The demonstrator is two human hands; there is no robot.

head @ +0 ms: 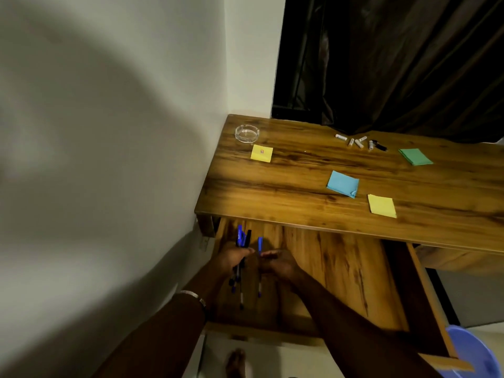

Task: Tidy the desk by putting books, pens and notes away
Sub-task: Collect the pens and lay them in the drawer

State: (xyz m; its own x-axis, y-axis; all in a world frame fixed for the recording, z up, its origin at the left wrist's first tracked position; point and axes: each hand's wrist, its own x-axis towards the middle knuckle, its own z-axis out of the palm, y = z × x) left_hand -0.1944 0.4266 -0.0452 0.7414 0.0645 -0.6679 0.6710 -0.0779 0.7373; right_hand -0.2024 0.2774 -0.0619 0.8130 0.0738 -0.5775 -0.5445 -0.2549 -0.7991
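My left hand (234, 259) grips a bundle of blue and black pens (241, 238) over the open drawer (341, 268) under the wooden desk (300, 170). Beside it my right hand (278, 264) pinches a single blue pen (260, 245), held upright. On the desk lie sticky notes: a yellow pad (261, 153) at the back left, a blue one (342, 184) in the middle, a second yellow one (381, 205) near the front edge, and a green one (414, 156) at the right.
A glass ashtray (246, 133) stands at the desk's back left corner. Several small white tubes and a black item (360, 142) lie at the back. A dark curtain (395, 58) hangs behind. A white wall runs along the left. A blue bucket (471, 350) sits at the lower right.
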